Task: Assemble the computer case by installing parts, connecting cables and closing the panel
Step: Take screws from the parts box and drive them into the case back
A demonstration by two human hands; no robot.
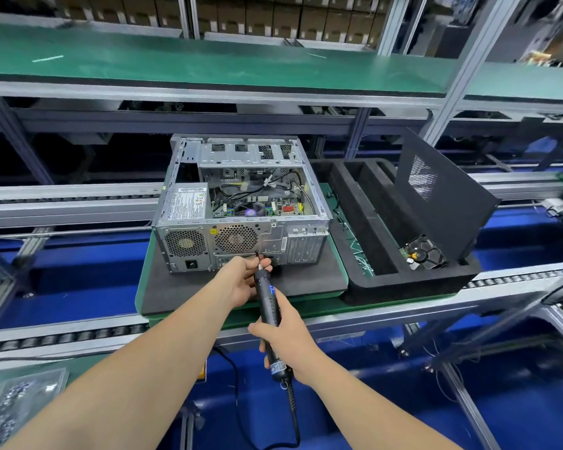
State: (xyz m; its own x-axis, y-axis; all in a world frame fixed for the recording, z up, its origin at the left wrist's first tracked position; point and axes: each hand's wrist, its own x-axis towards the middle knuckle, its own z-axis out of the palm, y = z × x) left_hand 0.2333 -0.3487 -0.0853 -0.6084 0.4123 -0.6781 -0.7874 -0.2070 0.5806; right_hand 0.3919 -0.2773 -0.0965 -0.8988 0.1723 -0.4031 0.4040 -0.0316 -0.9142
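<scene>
tray (403, 282): hard drive (426, 253), panel (442, 196). left hand (241, 280), right hand (288, 336) grip screwdriver (267, 298).

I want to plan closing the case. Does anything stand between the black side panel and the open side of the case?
Nothing visible does. The side panel leans in the foam tray right of the case, whose open top is uncovered.

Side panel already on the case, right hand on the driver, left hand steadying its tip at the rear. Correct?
No. The panel is off: it leans in the foam tray beside the case, which lies open, as the head view shows. The rest stands: right hand grips the driver, left hand pinches its tip at the rear.
</scene>
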